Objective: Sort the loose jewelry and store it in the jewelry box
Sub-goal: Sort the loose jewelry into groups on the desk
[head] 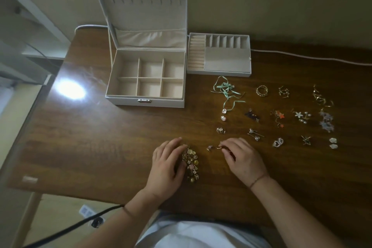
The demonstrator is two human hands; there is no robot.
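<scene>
While left-hand fingers rest loosely on the jewelry pile — right-hand fingers pinching an earring.

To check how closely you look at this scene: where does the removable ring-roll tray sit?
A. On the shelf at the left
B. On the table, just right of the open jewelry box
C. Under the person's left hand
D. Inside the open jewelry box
B: the ring-roll tray rests on the wooden table beside the right wall of the open jewelry box, whose six compartments show with nothing in them.
</scene>
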